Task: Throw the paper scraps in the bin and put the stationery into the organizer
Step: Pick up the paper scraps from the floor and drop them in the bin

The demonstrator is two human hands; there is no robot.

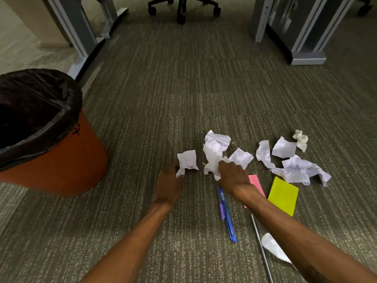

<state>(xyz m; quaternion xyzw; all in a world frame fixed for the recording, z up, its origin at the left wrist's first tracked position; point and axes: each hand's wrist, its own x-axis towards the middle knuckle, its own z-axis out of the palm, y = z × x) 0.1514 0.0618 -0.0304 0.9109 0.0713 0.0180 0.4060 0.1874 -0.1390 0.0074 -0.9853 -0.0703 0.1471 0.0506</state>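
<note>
The one sign in view is a black hand-drawn mark (76, 129) on the orange wall of the bin (61, 164), at the left of the frame, just below the edge of the black liner (40, 94). It looks like a capital P with a short stroke across its stem, though which letter it is cannot be told for sure. The paper scraps (216, 148), lower middle, show faint purplish smudges too blurred to read. Any print on the blue pen (228, 219) is too small to tell.

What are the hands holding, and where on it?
The left hand pinches a small scrap by its lower corner; right hand grips a bigger scrap at its lower end.
</note>
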